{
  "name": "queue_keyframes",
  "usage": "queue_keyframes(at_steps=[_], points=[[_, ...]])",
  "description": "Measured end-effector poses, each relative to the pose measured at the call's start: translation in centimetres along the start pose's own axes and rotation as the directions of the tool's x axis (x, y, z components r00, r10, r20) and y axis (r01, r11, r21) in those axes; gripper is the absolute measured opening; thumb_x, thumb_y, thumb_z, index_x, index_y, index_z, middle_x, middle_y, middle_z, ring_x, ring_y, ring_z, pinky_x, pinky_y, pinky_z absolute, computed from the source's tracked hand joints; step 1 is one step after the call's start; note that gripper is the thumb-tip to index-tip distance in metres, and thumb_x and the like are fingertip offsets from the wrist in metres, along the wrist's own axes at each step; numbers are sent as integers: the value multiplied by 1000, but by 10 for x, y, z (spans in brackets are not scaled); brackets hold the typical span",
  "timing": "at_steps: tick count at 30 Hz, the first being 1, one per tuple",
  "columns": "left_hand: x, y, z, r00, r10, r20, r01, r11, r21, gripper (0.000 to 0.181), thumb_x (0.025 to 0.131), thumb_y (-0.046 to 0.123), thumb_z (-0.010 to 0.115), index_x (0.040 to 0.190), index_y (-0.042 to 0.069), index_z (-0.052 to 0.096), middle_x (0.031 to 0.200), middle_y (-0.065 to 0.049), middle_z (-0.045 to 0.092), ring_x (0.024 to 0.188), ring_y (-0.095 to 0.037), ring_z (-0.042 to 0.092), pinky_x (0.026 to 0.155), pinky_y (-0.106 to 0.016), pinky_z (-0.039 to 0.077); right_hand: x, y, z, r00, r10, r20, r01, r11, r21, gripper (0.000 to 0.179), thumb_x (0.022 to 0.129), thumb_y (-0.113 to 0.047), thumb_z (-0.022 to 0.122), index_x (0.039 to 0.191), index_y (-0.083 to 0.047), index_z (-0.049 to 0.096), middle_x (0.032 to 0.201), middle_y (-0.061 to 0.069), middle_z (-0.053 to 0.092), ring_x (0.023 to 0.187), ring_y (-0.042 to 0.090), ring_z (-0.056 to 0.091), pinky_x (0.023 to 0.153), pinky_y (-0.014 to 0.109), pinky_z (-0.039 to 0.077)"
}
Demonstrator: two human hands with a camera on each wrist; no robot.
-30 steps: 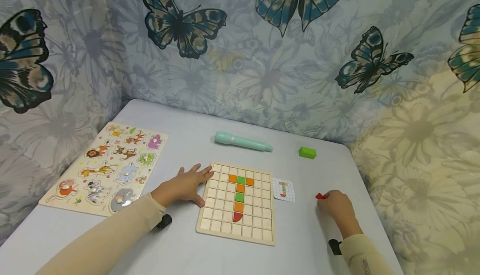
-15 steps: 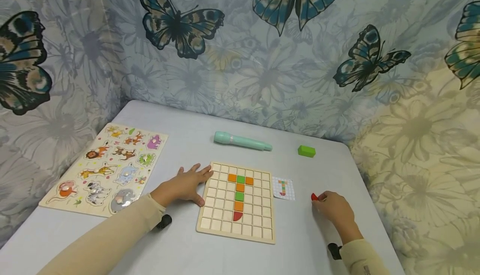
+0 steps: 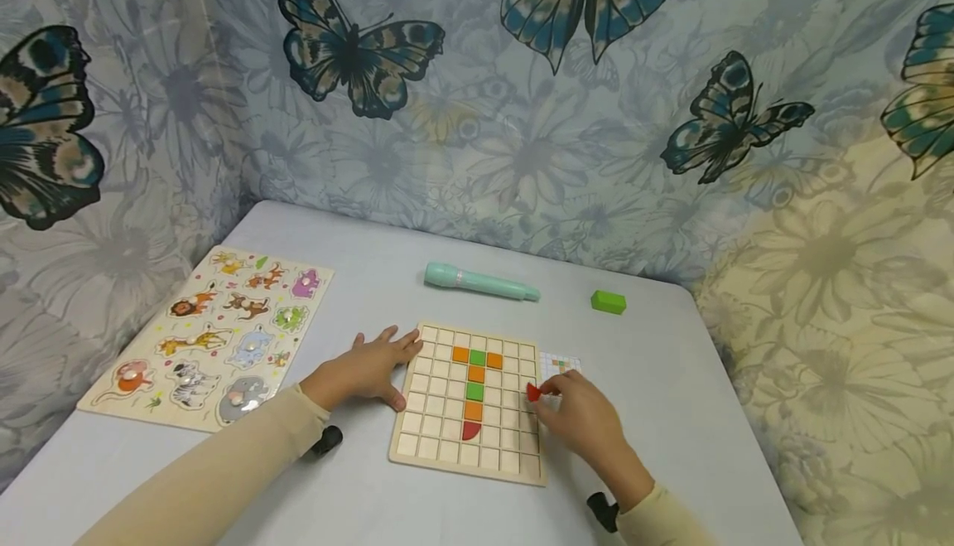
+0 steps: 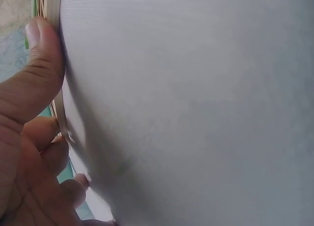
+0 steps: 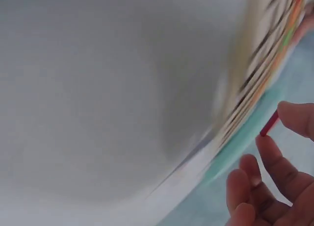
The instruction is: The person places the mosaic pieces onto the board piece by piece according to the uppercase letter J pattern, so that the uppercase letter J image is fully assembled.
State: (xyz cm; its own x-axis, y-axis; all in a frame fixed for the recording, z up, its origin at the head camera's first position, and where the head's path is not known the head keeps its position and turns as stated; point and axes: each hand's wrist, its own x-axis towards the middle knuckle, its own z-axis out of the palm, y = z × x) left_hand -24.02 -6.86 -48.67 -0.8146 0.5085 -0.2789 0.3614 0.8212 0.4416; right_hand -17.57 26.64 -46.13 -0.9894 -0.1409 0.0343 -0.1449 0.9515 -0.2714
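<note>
A wooden grid board lies mid-table, with orange and green square tiles set in a T shape and a red quarter-round tile at the foot of its stem. My left hand is spread at the board's left edge, thumb and fingertips touching it. Between thumb and index finger, my right hand pinches a second red tile over the board's right edge. In the right wrist view that red tile shows edge-on between the fingertips. A small pattern card beside the board is partly hidden by the right hand.
An animal peg puzzle lies at the left of the white table. Behind the board lies a mint-green microphone-shaped object, with a green block to its right. Butterfly-patterned cloth hangs around the table's back and sides.
My right hand has moved left with the red tile, from the table at the right to over the board's right edge, covering part of the card. The left hand stays put.
</note>
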Motion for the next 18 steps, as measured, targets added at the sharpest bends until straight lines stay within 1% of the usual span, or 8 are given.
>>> queue_keyframes(at_steps=[2, 4, 6, 8, 10, 13, 18], points=[[0, 0, -1, 1000, 7, -9, -7, 1000, -8, 109, 63, 42, 86, 154, 12, 34, 161, -1, 19, 147, -36, 6, 104, -74, 7, -3, -23, 6, 993, -118, -18, 118, 993, -20, 19, 78, -28, 79, 90, -14, 73, 93, -2, 62, 82, 15, 58, 63, 30, 49], [0, -1, -1, 1000, 14, -13, -14, 1000, -16, 108, 64, 41, 86, 154, 11, 34, 161, -1, 20, 147, -36, 7, 104, -75, 7, -6, -42, 13, 978, -209, -9, 208, 978, -29, 17, 77, -28, 80, 87, -16, 72, 95, -4, 60, 85, 15, 56, 62, 28, 49], [-1, -1, 0, 1000, 17, -16, -18, 1000, -25, 108, 64, 40, 87, 153, 11, 34, 161, -2, 20, 147, -36, 7, 104, -75, 7, -7, -56, 21, 961, -278, 8, 278, 960, -40, 15, 77, -29, 79, 84, -18, 71, 98, -4, 59, 86, 14, 53, 62, 27, 48], [-2, -1, 0, 1000, 17, -17, -18, 999, -26, 108, 64, 40, 87, 153, 10, 35, 161, -2, 20, 147, -37, 7, 103, -75, 7, -7, -68, 29, 946, -324, 29, 325, 945, -45, 15, 78, -31, 78, 82, -19, 70, 100, -4, 58, 86, 14, 51, 63, 26, 47], [-2, -2, 2, 1000, 15, -19, -15, 1000, -22, 108, 64, 41, 87, 153, 11, 35, 161, -2, 21, 147, -36, 8, 103, -75, 8, -8, -78, 35, 937, -348, 39, 349, 936, -42, 14, 78, -31, 77, 82, -19, 70, 99, -3, 59, 84, 14, 49, 61, 25, 45], [-1, -2, 3, 1000, 15, -24, -16, 1000, -12, 108, 63, 42, 87, 153, 12, 35, 161, -1, 21, 147, -36, 8, 104, -75, 9, -8, -87, 41, 931, -364, 33, 365, 930, -36, 16, 77, -31, 79, 81, -18, 71, 94, -3, 57, 78, 14, 45, 58, 22, 40], [-1, -2, 3, 1000, 16, -24, -16, 1000, -6, 108, 63, 43, 86, 153, 12, 35, 161, -1, 22, 147, -36, 8, 104, -74, 8, -8, -92, 44, 931, -364, 22, 365, 930, -51, 17, 75, -30, 81, 80, -18, 71, 87, -5, 55, 74, 13, 42, 57, 23, 37]])
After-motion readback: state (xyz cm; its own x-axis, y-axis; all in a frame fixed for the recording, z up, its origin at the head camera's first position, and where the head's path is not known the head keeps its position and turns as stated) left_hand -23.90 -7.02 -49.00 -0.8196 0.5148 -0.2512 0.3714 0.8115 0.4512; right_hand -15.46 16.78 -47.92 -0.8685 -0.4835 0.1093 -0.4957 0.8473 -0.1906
